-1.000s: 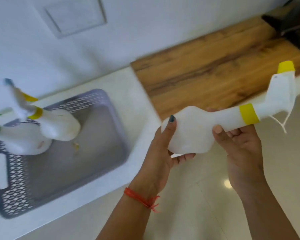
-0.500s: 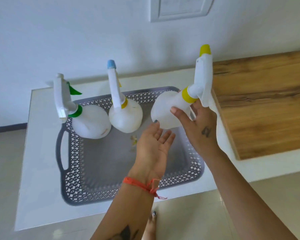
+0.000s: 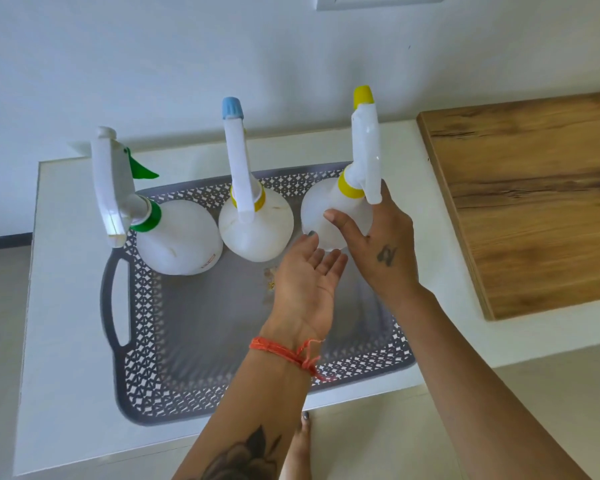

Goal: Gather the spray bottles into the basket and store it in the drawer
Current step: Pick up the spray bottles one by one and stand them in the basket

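A grey perforated basket (image 3: 174, 386) lies on a white counter (image 3: 66, 306). Three white spray bottles stand along its far side: a green-collared bottle (image 3: 177, 237) at the left, a blue-nozzled bottle (image 3: 257, 226) in the middle and a yellow-nozzled bottle (image 3: 329, 216) at the right. My right hand (image 3: 381, 251) grips the yellow-nozzled bottle's body just below its collar. My left hand (image 3: 309, 278) is palm up with fingers apart, its fingertips at the base of that bottle, over the basket floor.
A wooden panel (image 3: 534, 202) lies on the counter to the right of the basket. A white wall rises behind, with a switch plate (image 3: 378, 1) at the top. Pale floor tiles and a foot (image 3: 298, 445) show below the counter's front edge.
The yellow-nozzled bottle swung from off the counter's right side into the basket, turned upright and came down beside the others. My left hand let go of it and opened.
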